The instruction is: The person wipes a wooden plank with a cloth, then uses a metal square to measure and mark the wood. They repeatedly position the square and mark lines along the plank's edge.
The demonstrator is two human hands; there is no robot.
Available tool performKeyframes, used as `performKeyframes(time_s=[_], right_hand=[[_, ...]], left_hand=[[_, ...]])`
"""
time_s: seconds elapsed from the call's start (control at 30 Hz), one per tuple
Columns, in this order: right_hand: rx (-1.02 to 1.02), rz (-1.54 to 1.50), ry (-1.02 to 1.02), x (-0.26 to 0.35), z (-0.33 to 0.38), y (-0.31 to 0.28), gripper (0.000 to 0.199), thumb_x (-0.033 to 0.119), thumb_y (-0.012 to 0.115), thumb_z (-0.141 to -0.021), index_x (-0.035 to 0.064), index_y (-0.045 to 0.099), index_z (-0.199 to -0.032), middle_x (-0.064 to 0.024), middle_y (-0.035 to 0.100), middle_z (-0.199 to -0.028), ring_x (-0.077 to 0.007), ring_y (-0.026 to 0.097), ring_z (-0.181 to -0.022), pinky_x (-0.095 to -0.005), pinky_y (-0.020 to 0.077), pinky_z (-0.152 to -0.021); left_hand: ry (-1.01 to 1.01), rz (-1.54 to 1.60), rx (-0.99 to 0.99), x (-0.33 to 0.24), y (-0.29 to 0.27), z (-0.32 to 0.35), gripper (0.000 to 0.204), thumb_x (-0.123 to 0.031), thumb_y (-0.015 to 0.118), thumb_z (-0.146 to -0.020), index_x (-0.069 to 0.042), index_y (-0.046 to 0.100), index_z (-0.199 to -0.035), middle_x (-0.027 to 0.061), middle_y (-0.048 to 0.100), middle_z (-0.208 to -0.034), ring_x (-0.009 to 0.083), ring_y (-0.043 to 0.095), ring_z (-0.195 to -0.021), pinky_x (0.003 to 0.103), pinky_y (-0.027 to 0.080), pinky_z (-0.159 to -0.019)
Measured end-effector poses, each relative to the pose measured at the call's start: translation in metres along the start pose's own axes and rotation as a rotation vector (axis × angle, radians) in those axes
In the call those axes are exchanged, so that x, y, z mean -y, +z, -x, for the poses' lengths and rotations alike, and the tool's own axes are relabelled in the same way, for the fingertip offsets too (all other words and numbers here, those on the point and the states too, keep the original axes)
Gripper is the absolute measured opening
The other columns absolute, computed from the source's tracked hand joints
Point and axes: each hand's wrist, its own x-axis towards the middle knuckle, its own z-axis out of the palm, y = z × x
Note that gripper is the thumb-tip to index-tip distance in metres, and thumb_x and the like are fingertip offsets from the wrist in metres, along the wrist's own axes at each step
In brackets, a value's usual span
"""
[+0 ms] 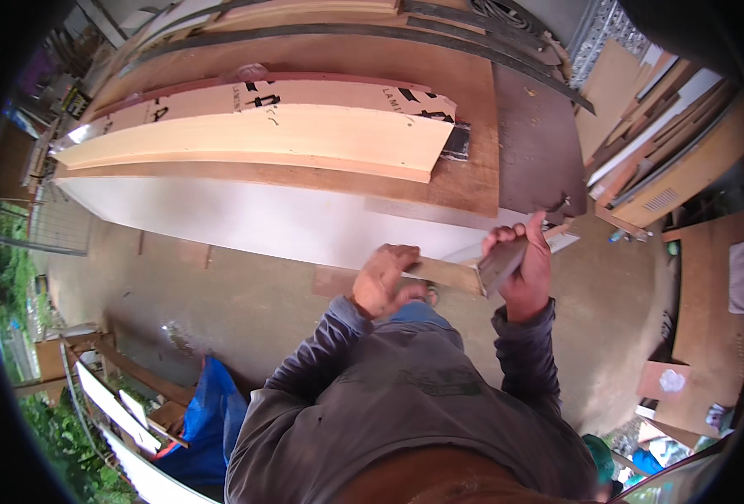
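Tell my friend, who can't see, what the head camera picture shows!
A person's right hand grips a short piece of wood, with the blurred left hand at its other end. In front is a brown table with a long cream board on top. A blue sheet is at lower left, more boards at upper right.

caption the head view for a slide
Right hand grips a wooden piece, left hand at its left end, beside a brown worktop.

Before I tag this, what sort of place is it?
Probably a carpentry workshop: a long cream panel lies on a brown board, planks are piled at the right, and the person's right hand grips a wooden-looking piece.
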Motion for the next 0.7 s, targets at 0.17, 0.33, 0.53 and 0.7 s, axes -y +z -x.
performKeyframes(time_s=[0.17, 0.33, 0.53, 0.7], right_hand=[[0.182, 0.45, -0.16, -0.016, 0.028, 0.062, 0.024, 0.028, 0.063, -0.101, 0.0039, 0.065, -0.104, -0.0089, 0.069, -0.094, -0.0213, 0.066, -0.095, -0.0461, 0.0535, -0.095], [0.582, 1.361, -0.325, 0.044, 0.033, 0.108, 0.036, 0.016, 0.068, -0.097, -0.0056, 0.061, -0.125, -0.0132, 0.066, -0.117, -0.0186, 0.067, -0.1, -0.0366, 0.0515, -0.098], [0.984, 1.097, -0.616, 0.092, -0.024, 0.148, 0.078, 0.039, 0.075, -0.091, -0.0085, 0.043, -0.145, -0.03, 0.051, -0.144, -0.0358, 0.053, -0.133, -0.044, 0.0434, -0.11], [1.192, 0.891, -0.816, 0.101, -0.093, 0.187, 0.035, 0.014, 0.055, -0.104, -0.0091, 0.051, -0.131, -0.0356, 0.057, -0.131, -0.0494, 0.061, -0.118, -0.0578, 0.0493, -0.102]], left_hand=[[-0.362, 0.355, -0.294, 0.023, 0.009, 0.005, 0.017, -0.017, 0.063, -0.102, 0.0, 0.061, -0.103, 0.0114, 0.07, -0.091, 0.0173, 0.066, -0.082, 0.032, 0.054, -0.075], [-0.375, 0.846, -0.286, 0.007, 0.028, -0.035, 0.028, -0.026, 0.062, -0.102, 0.002, 0.06, -0.106, 0.0073, 0.069, -0.085, 0.013, 0.066, -0.073, 0.029, 0.053, -0.069], [-0.206, 1.063, -0.279, -0.027, 0.07, -0.138, 0.039, -0.026, 0.062, -0.102, 0.002, 0.05, -0.127, 0.0066, 0.065, -0.094, 0.0106, 0.062, -0.071, 0.028, 0.052, -0.064], [-0.187, 0.304, -0.798, -0.037, 0.099, -0.201, 0.057, -0.018, 0.063, -0.099, 0.004, 0.036, -0.144, 0.0187, 0.059, -0.123, 0.0277, 0.062, -0.106, 0.039, 0.049, -0.093]])
